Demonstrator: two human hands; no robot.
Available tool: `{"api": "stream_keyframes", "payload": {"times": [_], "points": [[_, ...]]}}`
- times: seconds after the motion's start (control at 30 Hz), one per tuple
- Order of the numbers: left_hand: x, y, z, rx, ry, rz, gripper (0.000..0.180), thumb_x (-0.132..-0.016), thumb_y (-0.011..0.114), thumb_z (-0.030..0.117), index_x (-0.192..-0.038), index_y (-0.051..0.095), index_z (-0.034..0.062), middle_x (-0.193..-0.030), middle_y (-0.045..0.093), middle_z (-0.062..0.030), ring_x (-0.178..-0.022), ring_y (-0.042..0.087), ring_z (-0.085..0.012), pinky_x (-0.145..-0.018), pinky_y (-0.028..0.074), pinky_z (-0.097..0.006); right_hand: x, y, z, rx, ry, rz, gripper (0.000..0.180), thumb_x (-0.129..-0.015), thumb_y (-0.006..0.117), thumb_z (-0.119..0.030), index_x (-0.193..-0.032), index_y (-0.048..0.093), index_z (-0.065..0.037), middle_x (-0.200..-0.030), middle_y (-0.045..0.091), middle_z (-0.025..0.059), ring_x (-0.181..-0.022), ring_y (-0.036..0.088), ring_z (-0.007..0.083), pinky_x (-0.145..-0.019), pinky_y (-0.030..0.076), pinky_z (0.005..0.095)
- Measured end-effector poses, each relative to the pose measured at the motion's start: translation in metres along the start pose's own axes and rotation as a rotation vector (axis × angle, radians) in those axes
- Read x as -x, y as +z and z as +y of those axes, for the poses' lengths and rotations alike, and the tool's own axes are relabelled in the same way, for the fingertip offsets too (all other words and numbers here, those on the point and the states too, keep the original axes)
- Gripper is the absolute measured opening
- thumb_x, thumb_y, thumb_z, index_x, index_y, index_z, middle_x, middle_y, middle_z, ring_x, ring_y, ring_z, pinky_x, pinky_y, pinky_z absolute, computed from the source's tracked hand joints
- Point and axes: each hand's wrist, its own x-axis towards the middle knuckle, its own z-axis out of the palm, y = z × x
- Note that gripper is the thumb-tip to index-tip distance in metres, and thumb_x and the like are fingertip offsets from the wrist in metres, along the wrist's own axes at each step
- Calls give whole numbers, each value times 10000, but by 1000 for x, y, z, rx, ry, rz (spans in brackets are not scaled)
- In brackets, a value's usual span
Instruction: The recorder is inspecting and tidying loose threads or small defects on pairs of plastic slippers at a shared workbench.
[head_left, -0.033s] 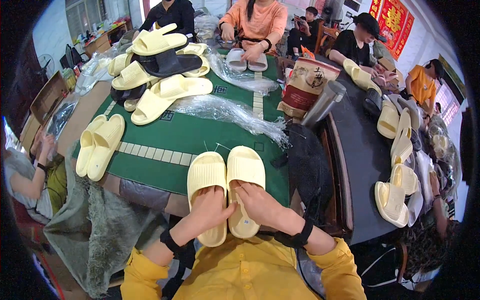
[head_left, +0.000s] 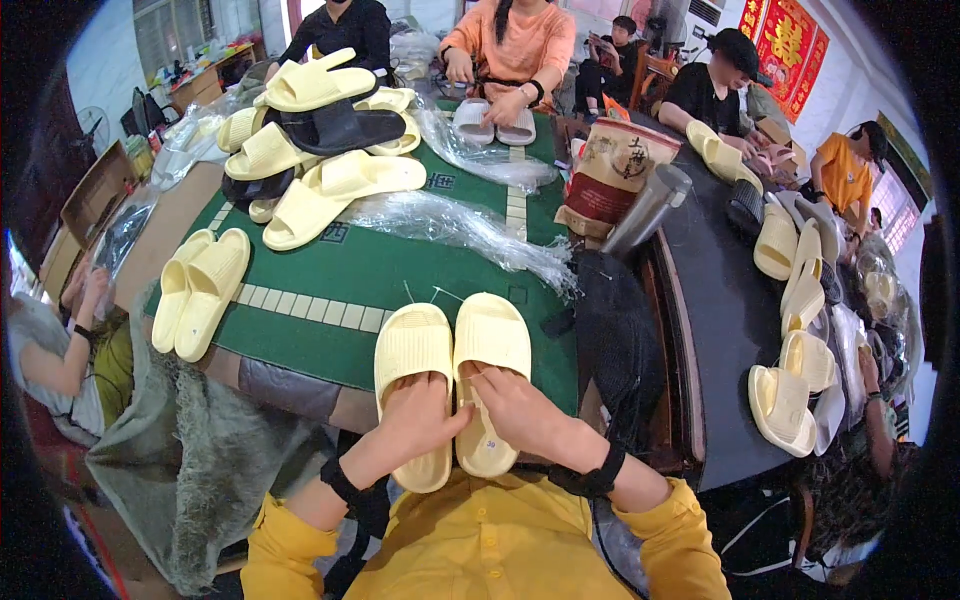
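Observation:
A pair of pale yellow slippers lies side by side at the near edge of the green-topped table, toes pointing away and heels toward my yellow shirt. My left hand (head_left: pixel 412 415) reaches under the ribbed strap of the left slipper (head_left: pixel 415 345). Its thumb stretches across toward the other shoe. My right hand (head_left: pixel 515 412) is tucked the same way into the right slipper (head_left: pixel 492 340), which has a small sticker on its insole. The straps hide most of my fingertips. Thin clear strands stick up between the two toes.
Another yellow pair (head_left: pixel 200 295) lies to the left. Beyond it rises a pile of yellow and black slippers (head_left: pixel 345 190) beside clear plastic bags (head_left: pixel 460 230). A red-and-tan pouch (head_left: pixel 618 175) and a metal flask (head_left: pixel 650 208) stand at right. More slippers (head_left: pixel 785 410) line the dark table; several people sit around.

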Motion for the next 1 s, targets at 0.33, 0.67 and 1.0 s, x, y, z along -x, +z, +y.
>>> {"api": "stream_keyframes", "payload": {"times": [0.33, 0.67, 1.0], "points": [[-5, 14, -4, 48, -162, -118, 638, -894, 508, 524, -911, 574, -110, -829, 627, -310, -771, 641, -438, -687, 528, -496, -34, -90, 34, -211, 217, 182, 153, -859, 589, -113, -924, 698, -28, -876, 678, 187, -800, 664, 362, -699, 533, 433], [-4, 16, 1, -106, -68, 135, 649, -865, 518, 519, -1111, 578, -78, -1084, 601, -284, -1012, 595, -407, -920, 460, -469, -117, -10, 110, -160, 609, -78, 233, -803, 669, -244, -917, 725, -48, -883, 704, 173, -844, 682, 339, -792, 535, 434], [-5, 5, 6, 4, -120, -14, 589, -890, 504, 486, -1001, 609, -83, -995, 624, -276, -914, 627, -401, -833, 500, -462, -154, -2, 107, -866, 644, -145, 242, -856, 661, -110, -1031, 654, 58, -850, 700, 88, -693, 653, 116, -599, 517, 225]]}}
